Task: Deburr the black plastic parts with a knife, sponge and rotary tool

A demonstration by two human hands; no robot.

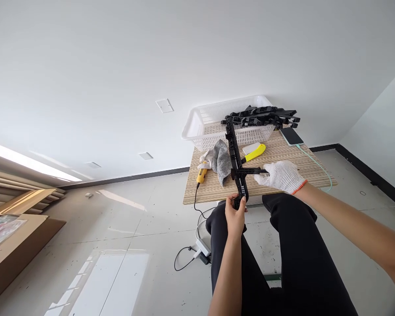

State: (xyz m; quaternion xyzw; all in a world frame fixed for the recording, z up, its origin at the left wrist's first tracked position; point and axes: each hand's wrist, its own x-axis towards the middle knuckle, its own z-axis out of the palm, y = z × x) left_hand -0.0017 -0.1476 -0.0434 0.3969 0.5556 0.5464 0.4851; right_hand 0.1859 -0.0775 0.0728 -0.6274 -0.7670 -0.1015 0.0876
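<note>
My left hand is bare and closed around the near end of a long, narrow black plastic part. The part slants up and away over the table, its far end in front of the basket. My right hand, in a white knit glove with an orange cuff, grips the end of a short black bar. This bar lies across the long part near its lower third; whether it is a separate tool or a branch of the part, I cannot tell. Beyond the bar lies a yellow-handled knife.
A white plastic basket holds several black parts, some jutting over its right edge. On the wooden table are a grey cloth, a yellow corded tool and a phone with its cable. A power strip lies on the floor.
</note>
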